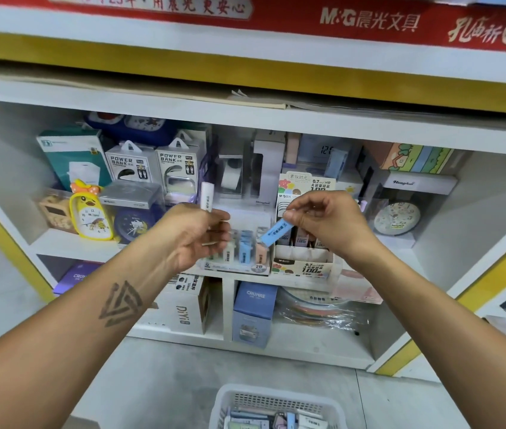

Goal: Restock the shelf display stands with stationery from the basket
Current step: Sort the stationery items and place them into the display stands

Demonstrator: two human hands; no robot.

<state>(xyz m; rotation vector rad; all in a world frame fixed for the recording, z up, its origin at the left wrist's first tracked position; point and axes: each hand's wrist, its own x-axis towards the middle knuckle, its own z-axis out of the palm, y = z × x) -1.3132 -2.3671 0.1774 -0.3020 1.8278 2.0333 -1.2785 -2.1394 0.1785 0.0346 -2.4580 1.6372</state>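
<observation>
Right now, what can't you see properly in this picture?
- Head view: the white tube in the left hand; fingers cover its lower part.
- The blue tube pinched by the right hand; its print is too small and blurred to read.
- The basket; the bottom edge cuts it off.
- The display stand; both hands hide its back rows.

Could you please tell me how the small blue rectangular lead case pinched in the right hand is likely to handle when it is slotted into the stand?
The small blue rectangular lead case probably stays stiff: it juts straight from the right hand, which pinches one end only. It looks light, as fingertips alone carry it. Its flat sides suggest it won't roll, though its slim shape may tip in the clear display stand.
</observation>
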